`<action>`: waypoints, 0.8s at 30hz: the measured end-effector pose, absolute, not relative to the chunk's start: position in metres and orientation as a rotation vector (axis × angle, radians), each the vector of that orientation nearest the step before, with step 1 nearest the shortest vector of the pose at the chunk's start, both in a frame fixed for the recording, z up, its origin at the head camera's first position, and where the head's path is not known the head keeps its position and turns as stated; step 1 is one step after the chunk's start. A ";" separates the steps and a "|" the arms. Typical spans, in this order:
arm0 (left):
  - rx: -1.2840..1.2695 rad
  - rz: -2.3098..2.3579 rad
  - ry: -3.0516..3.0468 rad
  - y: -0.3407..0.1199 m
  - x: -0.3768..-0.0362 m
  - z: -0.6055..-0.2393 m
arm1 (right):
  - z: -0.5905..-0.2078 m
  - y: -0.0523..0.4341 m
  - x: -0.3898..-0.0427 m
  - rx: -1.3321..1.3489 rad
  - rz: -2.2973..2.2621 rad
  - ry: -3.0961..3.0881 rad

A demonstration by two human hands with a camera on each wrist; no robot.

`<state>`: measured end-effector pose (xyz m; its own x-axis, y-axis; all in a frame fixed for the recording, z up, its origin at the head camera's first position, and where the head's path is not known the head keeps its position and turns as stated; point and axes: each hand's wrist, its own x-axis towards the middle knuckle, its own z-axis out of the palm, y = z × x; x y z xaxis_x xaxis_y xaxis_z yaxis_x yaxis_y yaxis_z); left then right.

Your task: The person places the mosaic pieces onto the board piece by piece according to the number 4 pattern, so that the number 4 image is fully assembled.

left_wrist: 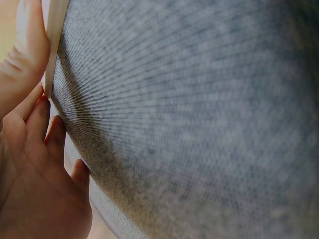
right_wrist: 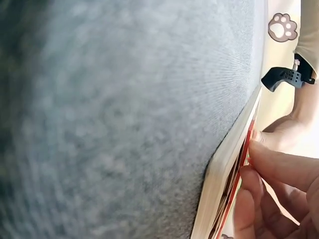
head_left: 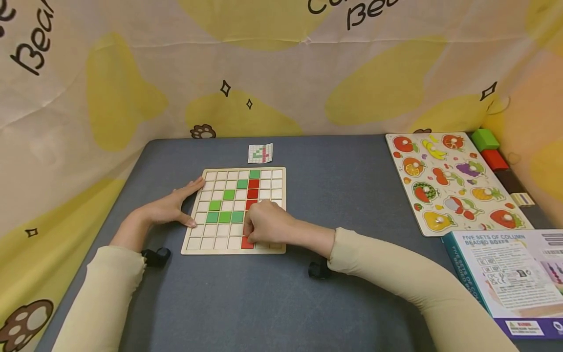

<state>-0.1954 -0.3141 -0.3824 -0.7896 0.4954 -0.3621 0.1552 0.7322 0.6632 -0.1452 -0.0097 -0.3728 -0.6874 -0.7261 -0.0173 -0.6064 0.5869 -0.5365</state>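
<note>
A square wooden grid board (head_left: 208,243) with white cells lies on the dark table. Green tiles (head_left: 225,216) form a diagonal and a short row on it, beside a column of red tiles (head_left: 252,193). My left hand (head_left: 169,208) rests at the board's left edge, thumb and fingers spread along it. Over the lower part of the red column, my right hand (head_left: 269,222) has its fingers curled. In the right wrist view, thumb and fingertips pinch at a red tile (right_wrist: 243,153) close over the board. The right hand hides several cells.
Behind the board lies a small printed pattern card (head_left: 260,153). A fruit puzzle board (head_left: 409,183) is at the right, with colored blocks (head_left: 485,140) along its far side. Nearer sits a printed box (head_left: 479,274). A patterned cloth (head_left: 281,73) hangs behind the table.
</note>
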 end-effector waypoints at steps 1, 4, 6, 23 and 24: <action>0.492 0.854 2.404 -0.314 -0.196 -0.382 | -0.373 -0.009 -0.146 -1.108 -0.731 2.578; 0.496 0.853 2.403 -0.313 -0.196 -0.382 | -0.372 -0.002 -0.149 -1.106 -0.726 2.547; 0.498 0.851 2.402 -0.312 -0.196 -0.382 | -0.370 0.007 -0.154 -1.114 -0.738 2.519; 0.480 0.839 2.404 -0.312 -0.194 -0.382 | -0.365 0.111 -0.182 -1.047 -0.663 2.064; 0.484 0.845 2.403 -0.312 -0.193 -0.382 | -0.365 0.113 -0.182 -1.062 -0.644 2.042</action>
